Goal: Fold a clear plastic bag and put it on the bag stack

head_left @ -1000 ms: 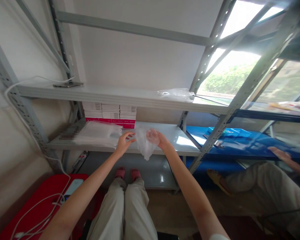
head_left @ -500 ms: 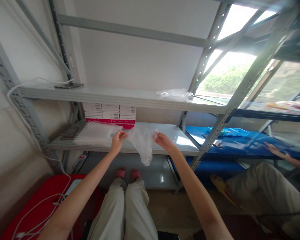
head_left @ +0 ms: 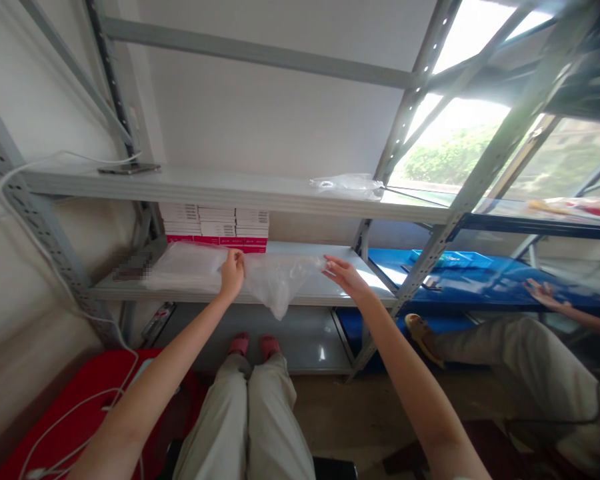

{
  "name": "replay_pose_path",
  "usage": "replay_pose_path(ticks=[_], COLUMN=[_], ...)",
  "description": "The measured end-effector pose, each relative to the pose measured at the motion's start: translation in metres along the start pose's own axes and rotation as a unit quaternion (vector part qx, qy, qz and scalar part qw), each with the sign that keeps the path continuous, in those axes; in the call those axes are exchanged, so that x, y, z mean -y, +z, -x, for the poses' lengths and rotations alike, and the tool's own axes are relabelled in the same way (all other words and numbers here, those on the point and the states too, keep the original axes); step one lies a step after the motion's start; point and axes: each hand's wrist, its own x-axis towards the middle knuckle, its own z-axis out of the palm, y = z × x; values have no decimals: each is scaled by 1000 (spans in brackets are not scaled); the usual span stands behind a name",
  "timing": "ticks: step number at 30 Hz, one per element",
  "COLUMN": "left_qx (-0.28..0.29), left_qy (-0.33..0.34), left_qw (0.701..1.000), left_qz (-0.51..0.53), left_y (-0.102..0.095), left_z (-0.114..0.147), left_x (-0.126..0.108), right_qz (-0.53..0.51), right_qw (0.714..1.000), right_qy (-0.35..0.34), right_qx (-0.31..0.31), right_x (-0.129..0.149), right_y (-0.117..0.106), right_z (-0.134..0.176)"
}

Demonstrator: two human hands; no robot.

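A grey metal shelving rack [head_left: 40,220] with perforated uprights fills most of the frame, its smooth middle shelf [head_left: 325,290] running across the centre. To the right, a glossy blue shelf [head_left: 480,283] is partly cut off by a slanted upright, and another person's hand [head_left: 543,291] reaches to it at the right edge. On the left of the middle shelf lies a flat stack of clear plastic sheets [head_left: 190,267], hazy and hard to separate, before flat red-and-white boxes [head_left: 215,227]. A thin, crinkled clear plastic bag [head_left: 275,280] stretches between both hands at frame centre, sagging over the shelf's front edge. The left hand [head_left: 233,270] has a closed grip on its left corner; the right hand [head_left: 343,273] pinches its right edge, fingers [head_left: 333,263] mostly extended.
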Motion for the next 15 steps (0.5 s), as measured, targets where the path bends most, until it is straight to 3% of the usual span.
replay_pose_path(ticks=[3,6,10,15], left_qx=[-13,35,114,101], left_qy=[48,84,94,32], left_qw=[997,990,979,989], left_qz=[-51,-105,-142,-104], left_y=[1,1,15,51], left_z=[-5,-15,-30,-44], left_x=[-1,2,5,9], right_qz=[167,270,183,37], right_qw=[985,962,982,984], right_qy=[-35,-18,6,32], right_qx=[-31,-40,-54,-172], right_x=[4,13,23,0], right_y=[-10,-26,-46,-48], right_z=[-3,-14,-38,-52])
